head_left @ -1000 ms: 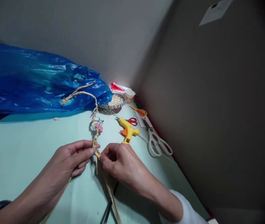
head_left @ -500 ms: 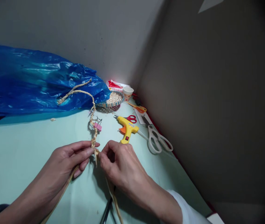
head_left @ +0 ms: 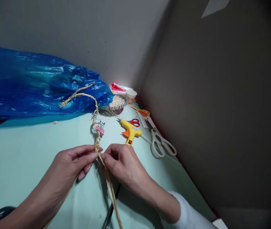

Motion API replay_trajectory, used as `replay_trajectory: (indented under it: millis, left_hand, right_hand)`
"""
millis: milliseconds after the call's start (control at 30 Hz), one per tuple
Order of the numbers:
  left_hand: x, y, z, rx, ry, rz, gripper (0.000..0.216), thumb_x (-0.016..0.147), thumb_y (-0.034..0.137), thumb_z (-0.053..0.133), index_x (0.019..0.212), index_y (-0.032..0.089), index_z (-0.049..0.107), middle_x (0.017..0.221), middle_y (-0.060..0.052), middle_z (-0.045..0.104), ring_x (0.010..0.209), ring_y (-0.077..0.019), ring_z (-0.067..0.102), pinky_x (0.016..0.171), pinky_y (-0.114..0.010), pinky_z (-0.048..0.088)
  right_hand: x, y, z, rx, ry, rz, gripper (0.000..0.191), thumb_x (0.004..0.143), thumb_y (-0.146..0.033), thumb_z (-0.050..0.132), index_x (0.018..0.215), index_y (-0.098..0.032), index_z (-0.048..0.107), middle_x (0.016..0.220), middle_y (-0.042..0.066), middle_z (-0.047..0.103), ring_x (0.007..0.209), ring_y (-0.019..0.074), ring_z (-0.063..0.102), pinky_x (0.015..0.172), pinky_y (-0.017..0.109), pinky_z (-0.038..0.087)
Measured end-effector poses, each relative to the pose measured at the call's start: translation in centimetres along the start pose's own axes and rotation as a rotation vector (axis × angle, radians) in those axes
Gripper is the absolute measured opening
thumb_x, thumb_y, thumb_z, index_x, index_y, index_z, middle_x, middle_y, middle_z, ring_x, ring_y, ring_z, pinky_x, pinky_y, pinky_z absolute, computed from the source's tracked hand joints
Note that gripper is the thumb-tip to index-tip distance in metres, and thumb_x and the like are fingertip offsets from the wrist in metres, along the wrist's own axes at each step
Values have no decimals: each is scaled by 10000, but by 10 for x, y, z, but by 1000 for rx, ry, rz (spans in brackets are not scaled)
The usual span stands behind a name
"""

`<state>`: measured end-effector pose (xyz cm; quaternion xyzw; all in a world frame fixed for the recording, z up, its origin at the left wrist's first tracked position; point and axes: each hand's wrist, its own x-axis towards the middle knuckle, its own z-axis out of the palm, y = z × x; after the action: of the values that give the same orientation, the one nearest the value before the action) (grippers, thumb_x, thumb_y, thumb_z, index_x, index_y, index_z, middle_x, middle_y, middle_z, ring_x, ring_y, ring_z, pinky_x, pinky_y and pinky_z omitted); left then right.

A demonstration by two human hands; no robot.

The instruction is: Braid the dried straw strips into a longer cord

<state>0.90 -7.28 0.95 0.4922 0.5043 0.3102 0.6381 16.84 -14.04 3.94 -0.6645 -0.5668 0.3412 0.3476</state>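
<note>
A straw-coloured braid [head_left: 98,137] runs from the blue bag down to my hands, with a pink binder clip [head_left: 100,130] on or right beside it. My left hand [head_left: 78,162] pinches the lower end of the braid between thumb and fingers. Close on its right, my right hand [head_left: 123,163] is closed with thumb and forefinger on a loose strand [head_left: 109,181] just below the braid. Loose strands trail from here to the lower edge, and another strand [head_left: 65,198] passes under my left hand along the forearm.
A yellow glue gun [head_left: 131,129], red-handled scissors [head_left: 135,122] and white-handled scissors [head_left: 159,143] lie beyond my right hand. Behind stand a woven basket [head_left: 113,107] and paper cup [head_left: 131,95]. A blue plastic bag [head_left: 30,86] spreads at left. Walls bound the table.
A short strand end that stuck out below the pinch now hangs down to the right beside the other strand. My right hand has shifted slightly; the left still pinches the braid.
</note>
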Motion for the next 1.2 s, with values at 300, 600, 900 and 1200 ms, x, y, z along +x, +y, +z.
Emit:
replay_trajectory:
  millis: [300, 600, 900, 1200]
  left_hand:
    - [-5, 9, 3, -2, 30, 7, 469, 462, 434, 962, 813, 165, 805, 553, 33, 624, 463, -77, 397, 446, -216, 257]
    - [-7, 7, 7, -31, -40, 11, 444, 486, 416, 961, 794, 184, 741, 502, 88, 523, 417, -58, 368, 417, -196, 236]
    - [-9, -1, 10, -132, 34, -2, 395, 487, 378, 877, 763, 175, 679, 527, 81, 570, 418, -42, 383, 429, -163, 267]
    - [-10, 1, 7, -37, 0, 80, 383, 623, 456, 821, 858, 190, 678, 415, 112, 494, 453, -75, 368, 502, -190, 267]
  right_hand:
    - [4, 6, 3, 228, -80, 96, 305, 912, -373, 735, 710, -177, 618, 601, -42, 547, 561, 102, 441, 529, 221, 326]
    - [-11, -8, 13, -354, 113, -162, 154, 943, -156, 574, 820, -187, 661, 686, -2, 621, 588, 136, 463, 593, 292, 282]
    - [-18, 1, 39, -910, 283, -578, 183, 829, -4, 625, 898, -145, 718, 789, 91, 720, 697, 234, 641, 564, 342, 346]
    - [-8, -3, 9, 79, 78, 22, 163, 977, -160, 612, 846, -159, 709, 749, 14, 698, 693, 141, 602, 677, 259, 420]
